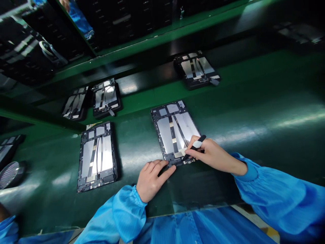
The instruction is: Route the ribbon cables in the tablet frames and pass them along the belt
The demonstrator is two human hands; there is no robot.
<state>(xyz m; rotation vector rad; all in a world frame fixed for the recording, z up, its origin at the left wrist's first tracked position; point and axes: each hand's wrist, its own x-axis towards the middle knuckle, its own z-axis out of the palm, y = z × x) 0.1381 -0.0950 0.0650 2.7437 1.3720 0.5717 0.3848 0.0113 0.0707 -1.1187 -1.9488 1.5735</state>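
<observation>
In front of me an opened tablet point(165, 132) lies on the green bench, its silver inner plates and dark ribbon cables showing. My right hand point(210, 154) grips black tweezers point(202, 138), whose tip points down at the tablet's lower edge. What the tip touches there is too small to tell. My left hand point(153, 178) rests at the tablet's lower left corner, thumb and fingers apart, fingertips against the frame and holding nothing. To the left lies a second opened tablet point(98, 156), touched by neither hand.
Farther back are more opened tablets, one point(196, 70) at the upper right and a pair point(106, 96) at the upper left. A green post point(50, 115) comes in from the left. A round dish point(11, 174) sits at far left, near a co-worker's blue sleeve point(8, 227).
</observation>
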